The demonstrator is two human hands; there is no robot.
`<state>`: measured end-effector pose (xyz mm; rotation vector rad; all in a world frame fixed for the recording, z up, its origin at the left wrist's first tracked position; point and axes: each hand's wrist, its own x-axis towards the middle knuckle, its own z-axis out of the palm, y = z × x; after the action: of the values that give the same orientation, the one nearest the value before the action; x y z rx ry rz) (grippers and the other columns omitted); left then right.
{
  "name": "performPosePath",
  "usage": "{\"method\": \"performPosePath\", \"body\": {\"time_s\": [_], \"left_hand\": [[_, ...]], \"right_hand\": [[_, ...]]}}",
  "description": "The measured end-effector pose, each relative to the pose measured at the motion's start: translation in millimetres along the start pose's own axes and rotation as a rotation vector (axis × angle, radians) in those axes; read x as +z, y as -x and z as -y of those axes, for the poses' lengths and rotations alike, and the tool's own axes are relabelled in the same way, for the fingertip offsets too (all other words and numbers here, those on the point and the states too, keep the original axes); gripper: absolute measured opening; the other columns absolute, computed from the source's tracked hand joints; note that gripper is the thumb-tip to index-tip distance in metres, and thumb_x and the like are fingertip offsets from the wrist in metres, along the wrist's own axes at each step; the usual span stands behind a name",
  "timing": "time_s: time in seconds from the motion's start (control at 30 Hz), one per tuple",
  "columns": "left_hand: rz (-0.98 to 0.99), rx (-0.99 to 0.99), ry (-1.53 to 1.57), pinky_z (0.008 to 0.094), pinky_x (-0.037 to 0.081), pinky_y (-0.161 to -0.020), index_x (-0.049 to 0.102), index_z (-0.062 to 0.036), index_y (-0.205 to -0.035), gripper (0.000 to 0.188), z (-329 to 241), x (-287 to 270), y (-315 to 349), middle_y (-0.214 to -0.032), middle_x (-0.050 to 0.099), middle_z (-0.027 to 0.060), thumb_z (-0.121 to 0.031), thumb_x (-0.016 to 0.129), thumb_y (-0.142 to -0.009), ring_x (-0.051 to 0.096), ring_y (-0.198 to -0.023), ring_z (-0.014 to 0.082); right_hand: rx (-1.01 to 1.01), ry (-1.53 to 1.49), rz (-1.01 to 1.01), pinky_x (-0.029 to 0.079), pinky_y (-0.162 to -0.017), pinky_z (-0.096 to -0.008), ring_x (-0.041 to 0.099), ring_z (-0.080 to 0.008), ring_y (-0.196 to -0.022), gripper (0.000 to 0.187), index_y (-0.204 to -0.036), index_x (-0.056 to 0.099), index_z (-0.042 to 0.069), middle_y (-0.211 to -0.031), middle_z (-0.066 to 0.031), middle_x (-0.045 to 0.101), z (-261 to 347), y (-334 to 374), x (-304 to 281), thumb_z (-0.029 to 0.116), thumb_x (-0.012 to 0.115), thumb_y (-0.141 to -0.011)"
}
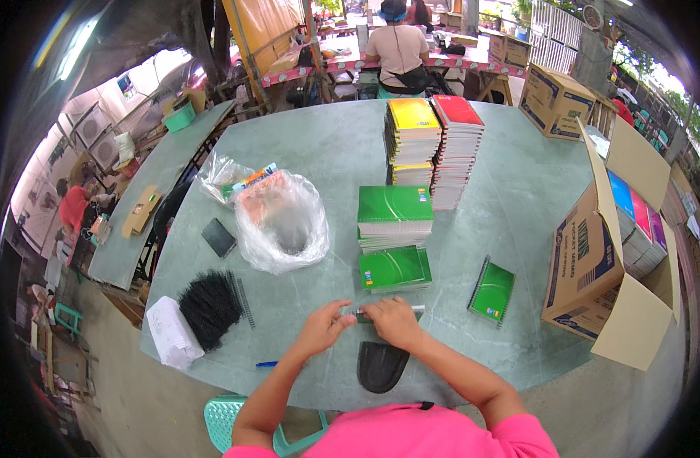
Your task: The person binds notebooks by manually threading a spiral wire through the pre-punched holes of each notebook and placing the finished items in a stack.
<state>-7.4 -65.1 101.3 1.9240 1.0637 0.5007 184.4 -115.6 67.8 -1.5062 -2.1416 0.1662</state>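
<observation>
- The right hand (pixel 394 320) has its fingers bent and closed on one green notebook (pixel 419 311).
- The left hand (pixel 325 327) has its thumb and pointing finger a little apart by the notebook's left end; I can't tell if they pinch it.
- The notebook lies under the right hand, just in front of two green stacks (pixel 395 204).
- One spiral notebook (pixel 492 291) lies off to the right.
- One black pad (pixel 382 366) and one blue pen (pixel 267 364) lie nearer the body.

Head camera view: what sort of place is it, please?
Probably a small notebook workshop: there are a bundle of black spiral coils, stacked notebooks and an open cardboard box holding more notebooks.
</observation>
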Motion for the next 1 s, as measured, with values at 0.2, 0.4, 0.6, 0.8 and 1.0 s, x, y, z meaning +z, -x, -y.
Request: {"method": "performPosePath", "body": {"time_s": [0.2,0.4,0.6,0.8,1.0], "left_hand": [[-0.104,0.182,-0.127,0.0356,0.045,-0.064,0.06,-0.0045,-0.104,0.028,17,8,-3,-0.085,0.058,0.0133,-0.024,0.06,-0.084,0.056,-0.069,0.026],[-0.024,0.141,-0.163,0.0362,0.043,-0.07,0.06,-0.0037,-0.098,0.025,26,10,-1,-0.085,0.057,0.0124,-0.019,0.065,-0.079,0.055,-0.08,0.0291],[-0.157,0.267,-0.382,0.0361,0.042,-0.079,0.06,-0.0041,-0.091,0.026,5,52,30,-0.088,0.053,0.0136,-0.019,0.07,-0.073,0.05,-0.088,0.0322],[-0.119,0.135,-0.111,0.0376,0.042,-0.082,0.055,-0.0038,-0.103,0.035,5,64,43,-0.099,0.053,0.0165,-0.013,0.069,-0.072,0.051,-0.093,0.032],[-0.266,0.175,-0.278,0.0377,0.045,-0.079,0.057,-0.0085,-0.11,0.037,-17,12,16,-0.097,0.058,0.0132,-0.01,0.065,-0.073,0.057,-0.09,0.0288]], "right_hand": [[0.015,0.076,0.002,0.042,-0.069,-0.0377,0.06,-0.0216,-0.077,0.022,-0.099,0.059,0.011,-0.082,-0.0048,0.064,-4,1,4,0.018,0.058,-0.078],[0.025,-0.049,-0.023,0.042,-0.068,-0.037,0.059,-0.0227,-0.079,0.02,-0.097,0.06,0.01,-0.078,-0.005,0.062,8,-1,-2,0.019,0.058,-0.078],[0.153,-0.25,-0.117,0.043,-0.07,-0.0379,0.058,-0.0283,-0.086,0.017,-0.087,0.06,0.008,-0.074,-0.0079,0.059,8,-7,-3,0.02,0.063,-0.076],[0.268,-0.035,0.065,0.046,-0.067,-0.0424,0.06,-0.0311,-0.079,0.014,-0.084,0.062,0.007,-0.076,-0.0118,0.062,-21,22,-26,0.016,0.064,-0.074],[0.451,-0.562,-0.029,0.048,-0.067,-0.0383,0.062,-0.0336,-0.078,0.019,-0.094,0.066,0.005,-0.087,-0.0143,0.064,-42,33,-23,0.013,0.065,-0.076]]}}
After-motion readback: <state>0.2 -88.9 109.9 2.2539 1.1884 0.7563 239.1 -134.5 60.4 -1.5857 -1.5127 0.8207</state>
